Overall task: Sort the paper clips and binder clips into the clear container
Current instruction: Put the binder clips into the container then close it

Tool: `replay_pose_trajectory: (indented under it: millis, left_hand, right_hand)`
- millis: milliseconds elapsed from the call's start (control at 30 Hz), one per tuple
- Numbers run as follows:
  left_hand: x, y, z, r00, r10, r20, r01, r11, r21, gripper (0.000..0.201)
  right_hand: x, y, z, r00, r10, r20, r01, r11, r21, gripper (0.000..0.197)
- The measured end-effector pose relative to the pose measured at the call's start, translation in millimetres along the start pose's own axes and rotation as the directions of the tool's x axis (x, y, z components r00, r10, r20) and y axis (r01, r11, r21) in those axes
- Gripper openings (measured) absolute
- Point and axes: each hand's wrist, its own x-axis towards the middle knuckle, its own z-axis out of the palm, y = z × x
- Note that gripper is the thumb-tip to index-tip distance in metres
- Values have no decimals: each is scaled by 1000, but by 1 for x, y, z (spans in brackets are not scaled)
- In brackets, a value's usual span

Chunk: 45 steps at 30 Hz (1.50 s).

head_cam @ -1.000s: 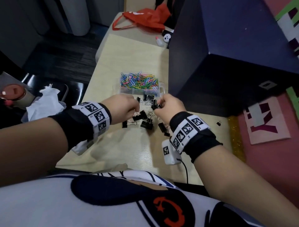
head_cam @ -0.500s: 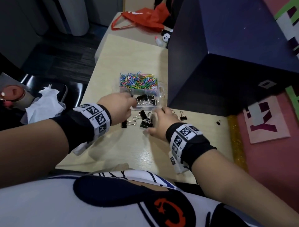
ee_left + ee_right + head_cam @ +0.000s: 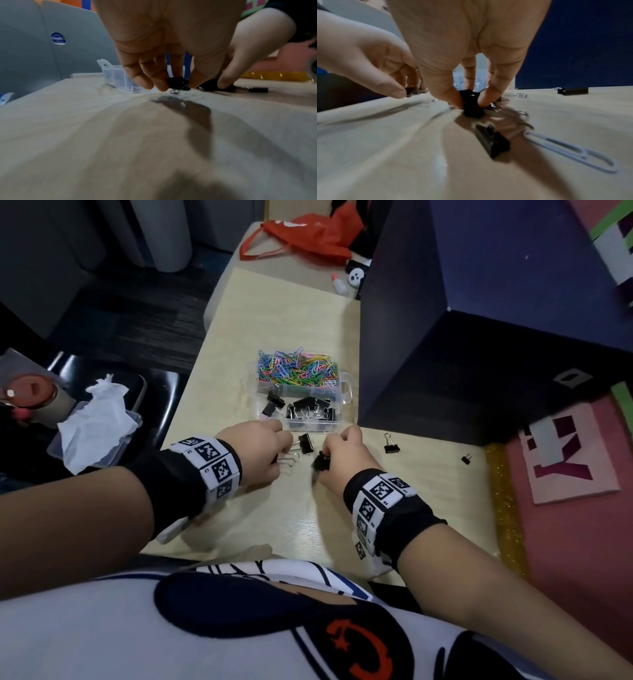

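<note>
Filling clear container: coloured paper clips behind, binder clips in front.

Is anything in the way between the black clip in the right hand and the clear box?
Nothing visible blocks it. The right hand pinches a binder clip on the table, and the clear container sits open just beyond; another binder clip lies off to the left.

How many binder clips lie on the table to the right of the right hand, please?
2: a larger binder clip beside the dark box, a tiny one farther right; none apparently hidden.
</note>
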Motion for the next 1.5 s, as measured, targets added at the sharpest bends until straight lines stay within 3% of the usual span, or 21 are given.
replay_pose_trajectory:
  millis: [133,233,333,400,467,533,600,667,800,867,900,1000,1067,1233,1333,1433,1500]
  left_hand:
    - [0,-6,-15,985,-26,-169,1,988,-152,36]
    - [7,-14,-27,947,-98,-305,20,968,-249,34]
    - [16,-20,-33,939,-155,-308,71,961,-266,41]
    - [18,-22,-31,944,-149,-294,76,967,-243,44]
    - [17,-22,-27,942,-115,-315,51,977,-206,42]
    - [15,-18,-20,952,-54,-301,12,990,-138,36]
    - [13,-11,-14,977,11,-213,-22,999,-49,31]
    - [15,-4,-7,992,53,-116,-50,998,27,33]
    - [26,4,16,988,156,15,-156,974,167,61]
    - [31,5,23,988,141,67,-152,964,217,76]
    - [32,7,24,990,124,66,-136,966,221,72]
    - [31,7,22,994,108,-6,-104,973,208,38]
    - [28,3,22,998,60,0,-59,981,184,27]
    - [19,-2,19,996,89,-20,-88,993,78,16]
    - [12,-5,2,980,104,-170,-107,994,-6,20]
    - [12,-10,-16,911,118,-394,-151,987,-54,20]
    - [15,-14,-28,890,52,-453,-113,988,-109,26]
  right_hand:
    - [3,-3,-16,998,53,-20,-52,995,84,16]
    - [2,-11,-32,990,31,-137,-6,984,180,12]
    - [3,-23,-45,951,-8,-308,101,952,288,20]
    - [5,-25,-50,940,-16,-340,131,939,317,32]
    - [5,-20,-54,965,23,-261,47,964,261,40]
    - [2,-8,-55,991,121,-56,-115,988,100,56]
    - [-5,1,-52,952,260,162,-234,958,-165,74]
    - [-15,8,-43,897,362,254,-276,908,-316,84]
    - [-22,12,-15,889,360,283,-313,929,-198,95]
    - [-20,11,-5,928,285,240,-267,958,-106,86]
    - [-20,11,-1,949,241,204,-230,970,-75,74]
    - [-22,11,7,990,114,84,-112,993,-33,37]
    - [-23,9,9,997,49,52,-47,998,-36,28]
    - [-16,7,-1,1000,27,5,-27,1000,10,35]
    - [-8,0,-16,992,11,-127,0,996,88,36]
    - [0,-14,-35,955,-22,-297,83,978,194,41]
    - [4,-20,-47,933,-11,-360,100,968,229,44]
